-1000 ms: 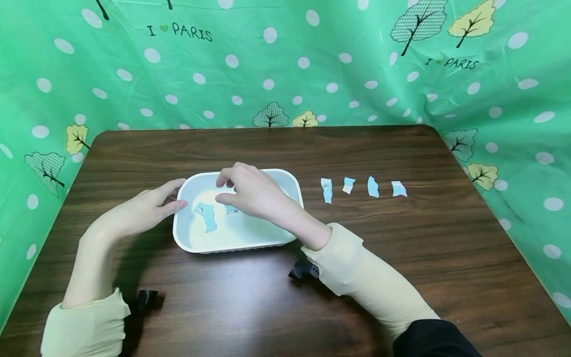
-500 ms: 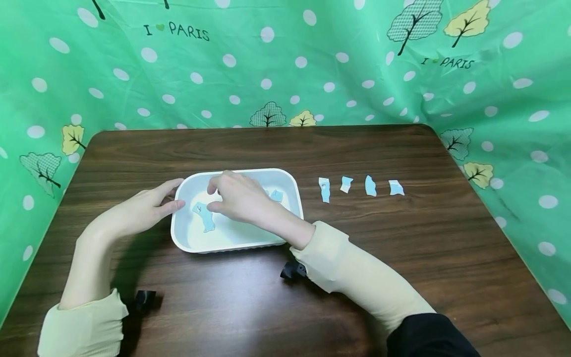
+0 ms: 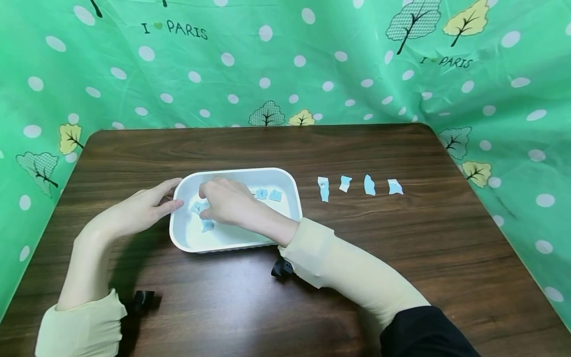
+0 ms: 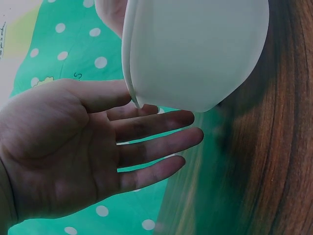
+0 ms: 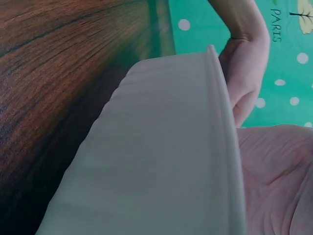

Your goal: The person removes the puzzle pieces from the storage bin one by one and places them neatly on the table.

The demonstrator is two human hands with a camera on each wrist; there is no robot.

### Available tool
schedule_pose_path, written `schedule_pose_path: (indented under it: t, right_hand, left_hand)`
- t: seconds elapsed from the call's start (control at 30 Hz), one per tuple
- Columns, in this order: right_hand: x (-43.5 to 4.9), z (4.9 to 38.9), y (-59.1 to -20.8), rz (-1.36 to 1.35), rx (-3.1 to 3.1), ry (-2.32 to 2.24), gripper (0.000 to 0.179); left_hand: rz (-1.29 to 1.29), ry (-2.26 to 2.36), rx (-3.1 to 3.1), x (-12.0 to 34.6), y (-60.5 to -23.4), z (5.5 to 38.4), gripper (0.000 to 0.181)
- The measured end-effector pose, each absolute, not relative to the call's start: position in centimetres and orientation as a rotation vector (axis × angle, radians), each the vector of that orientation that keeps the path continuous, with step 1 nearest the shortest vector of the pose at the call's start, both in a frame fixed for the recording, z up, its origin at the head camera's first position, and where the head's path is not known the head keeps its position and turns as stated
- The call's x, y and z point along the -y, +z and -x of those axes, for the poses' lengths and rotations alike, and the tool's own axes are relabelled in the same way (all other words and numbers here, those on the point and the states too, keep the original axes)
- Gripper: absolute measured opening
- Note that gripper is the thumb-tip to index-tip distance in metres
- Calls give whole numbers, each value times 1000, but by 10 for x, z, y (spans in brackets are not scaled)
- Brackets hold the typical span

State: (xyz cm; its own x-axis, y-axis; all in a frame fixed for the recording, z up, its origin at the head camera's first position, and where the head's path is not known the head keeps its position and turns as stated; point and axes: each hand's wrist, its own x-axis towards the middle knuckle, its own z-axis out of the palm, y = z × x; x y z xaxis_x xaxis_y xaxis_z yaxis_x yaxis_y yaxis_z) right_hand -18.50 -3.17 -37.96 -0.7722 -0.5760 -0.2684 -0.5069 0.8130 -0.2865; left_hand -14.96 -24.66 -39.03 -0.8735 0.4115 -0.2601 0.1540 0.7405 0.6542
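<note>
A white tray sits on the table, holding several torn pieces of light-blue paper. My right hand is low inside it, over the longest paper piece on the left side. Thumb and index finger are spread at that piece, and the hand covers its middle. In the right wrist view the tray wall hides the fingertips. My left hand is at the tray's left end. The left wrist view shows its thumb against the rim and its other fingers stretched out beside the wall.
Two smaller blue pieces lie near the tray's far right side. Right of the tray, several torn blue-and-white paper pieces lie in a row on the brown wooden table. A green dotted cloth hangs behind.
My right hand has moved left and lower within the tray, from above the smaller pieces to the long piece, uncovering the smaller ones. The left hand has stayed at the tray's left end.
</note>
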Motion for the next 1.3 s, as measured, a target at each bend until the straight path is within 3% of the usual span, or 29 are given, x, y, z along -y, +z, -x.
schedule_pose_path:
  t: [0.2, 0.43, 1.3]
  right_hand:
    - [38, 187, -384, 813, -2645, -205, 48]
    - [46, 188, -390, 854, -2650, -111, 33]
    - [62, 187, -400, 873, -2720, 54, 25]
  left_hand:
    - [-439, 911, -2551, 246, -390, 150, 56]
    - [-454, 900, -2566, 247, -391, 150, 54]
    - [-458, 880, -2567, 245, -394, 153, 56]
